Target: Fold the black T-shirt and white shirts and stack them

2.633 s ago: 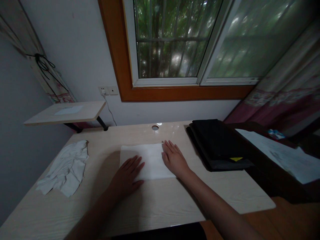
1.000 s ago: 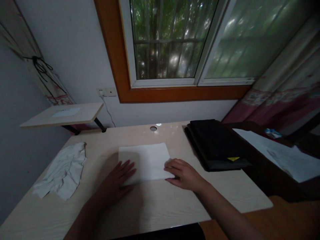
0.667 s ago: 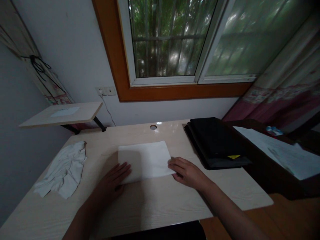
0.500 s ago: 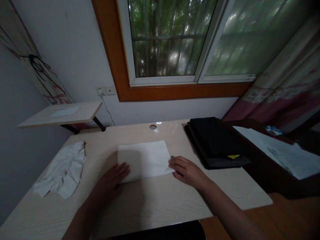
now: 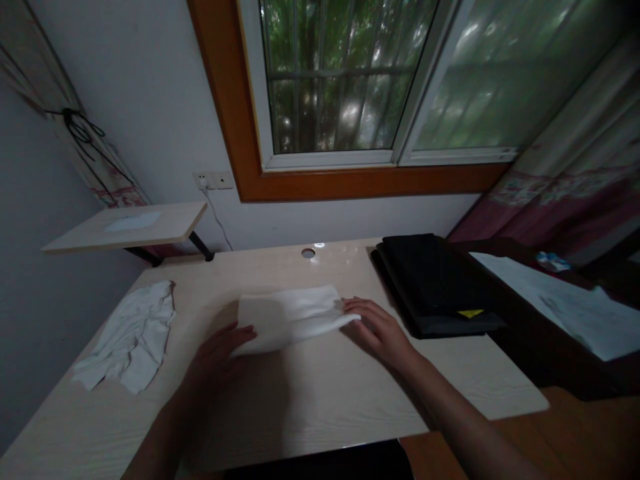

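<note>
A folded white cloth (image 5: 287,320) lies in the middle of the desk, its near edge lifted and curling over toward the window. My left hand (image 5: 220,350) is closed on the cloth's near left corner, thumb underneath and fingers on top. At the right end, my right hand (image 5: 377,328) pinches the near right corner, and a bit of white fabric sticks out past its fingers. The thumbs are partly hidden. Another white cloth (image 5: 133,337) lies crumpled on the desk's left side, apart from both hands.
Black folders or a case (image 5: 430,280) with a yellow tag lie stacked at the right of the wooden desk (image 5: 320,413). A raised shelf (image 5: 175,223) stands at the back left. A dark surface with a white sheet (image 5: 550,300) adjoins on the right.
Both hands have taken up the near corners of the folded cloth. Its near edge has risen from the desk and moved away from me, so the cloth looks narrower and wrinkled.
</note>
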{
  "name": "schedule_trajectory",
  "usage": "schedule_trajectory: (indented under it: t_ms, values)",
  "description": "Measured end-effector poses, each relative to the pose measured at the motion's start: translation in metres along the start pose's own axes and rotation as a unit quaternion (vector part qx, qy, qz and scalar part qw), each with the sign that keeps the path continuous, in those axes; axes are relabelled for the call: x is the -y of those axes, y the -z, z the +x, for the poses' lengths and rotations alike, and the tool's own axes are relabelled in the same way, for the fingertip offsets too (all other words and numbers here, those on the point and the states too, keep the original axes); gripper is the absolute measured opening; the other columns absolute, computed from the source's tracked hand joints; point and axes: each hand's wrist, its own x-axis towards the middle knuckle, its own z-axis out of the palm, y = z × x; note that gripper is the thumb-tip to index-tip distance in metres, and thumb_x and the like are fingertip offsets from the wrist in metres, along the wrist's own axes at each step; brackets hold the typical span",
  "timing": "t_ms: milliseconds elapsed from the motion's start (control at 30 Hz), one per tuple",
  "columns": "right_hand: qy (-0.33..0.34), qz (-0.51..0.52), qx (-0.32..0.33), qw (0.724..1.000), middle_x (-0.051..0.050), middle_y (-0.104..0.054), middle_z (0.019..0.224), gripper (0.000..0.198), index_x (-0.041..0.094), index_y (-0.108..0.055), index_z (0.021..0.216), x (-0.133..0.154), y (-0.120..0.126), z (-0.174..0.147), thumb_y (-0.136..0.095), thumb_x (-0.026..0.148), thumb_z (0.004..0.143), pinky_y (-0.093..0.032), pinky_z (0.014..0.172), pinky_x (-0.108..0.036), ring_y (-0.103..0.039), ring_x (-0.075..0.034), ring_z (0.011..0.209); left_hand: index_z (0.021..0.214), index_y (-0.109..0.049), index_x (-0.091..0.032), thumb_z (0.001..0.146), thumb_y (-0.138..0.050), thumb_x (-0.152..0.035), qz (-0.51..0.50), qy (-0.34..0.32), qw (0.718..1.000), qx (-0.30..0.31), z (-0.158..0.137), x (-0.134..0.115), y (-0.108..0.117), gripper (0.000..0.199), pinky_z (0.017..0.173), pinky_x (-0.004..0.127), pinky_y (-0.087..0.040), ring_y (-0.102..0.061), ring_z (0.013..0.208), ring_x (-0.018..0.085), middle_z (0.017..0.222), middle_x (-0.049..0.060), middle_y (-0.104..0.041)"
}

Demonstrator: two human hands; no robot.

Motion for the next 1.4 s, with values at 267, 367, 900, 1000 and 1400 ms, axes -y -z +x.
schedule_trajectory:
  t_ms: [267,367,900,1000,1400]
  values:
    - [-0.155,0.056,-0.125,0.978,-0.004,-0.064,0.085,0.028,0.022,-0.061,0.1,0.025,0.007,0.034,-0.047,0.046,0.102,-0.049,0.066,-0.029,-0.06,-0.019,0.076,0.116,-0.068,-0.021,0.091,-0.058,-0.043,-0.148,0.209,0.964,-0.072,0.045,-0.022,0.044,0.034,0.08,0.032,-0.06,-0.072,0.097,0.022,0.113,0.007,-0.074]
    - [-0.226,0.093,-0.121,0.962,0.0,-0.06,0.078,0.03,0.022,-0.061,0.098,0.02,0.001,0.051,-0.047,0.049,0.1,-0.043,0.061,-0.026,-0.055,-0.016,0.07,0.129,-0.062,-0.022,0.091,-0.057,-0.046,-0.191,0.251,0.943,-0.105,0.068,-0.023,0.048,0.045,0.087,0.035,-0.057,-0.066,0.108,0.024,0.125,0.008,-0.066]
    - [-0.197,-0.149,-0.067,0.967,-0.018,-0.061,0.132,0.04,0.013,-0.057,0.132,-0.037,-0.07,0.081,-0.047,0.023,0.095,-0.043,0.108,-0.045,-0.057,-0.028,0.123,0.138,-0.055,-0.016,0.09,-0.054,-0.029,-0.049,0.212,0.975,-0.053,0.1,0.028,-0.043,0.05,0.116,0.054,-0.037,-0.05,0.136,0.031,0.144,0.017,-0.057]
    - [-0.131,-0.201,0.005,0.971,-0.017,-0.047,0.153,0.047,0.014,-0.052,0.143,-0.007,-0.092,0.077,-0.048,0.025,0.098,-0.034,0.119,-0.047,-0.042,-0.03,0.142,0.141,-0.055,-0.021,0.098,-0.046,-0.027,0.059,0.104,0.993,0.013,0.104,-0.005,-0.047,0.044,0.124,0.061,-0.02,-0.04,0.146,0.032,0.151,0.011,-0.054]
    - [-0.126,-0.241,0.138,0.952,-0.016,-0.034,0.163,0.062,0.011,-0.042,0.154,-0.012,-0.113,0.054,-0.041,0.048,0.104,-0.023,0.124,-0.051,-0.028,-0.03,0.153,0.151,-0.046,-0.019,0.104,-0.034,-0.031,0.145,0.097,0.981,0.089,0.091,-0.015,-0.075,0.05,0.122,0.062,-0.024,-0.033,0.151,0.032,0.161,0.012,-0.04]
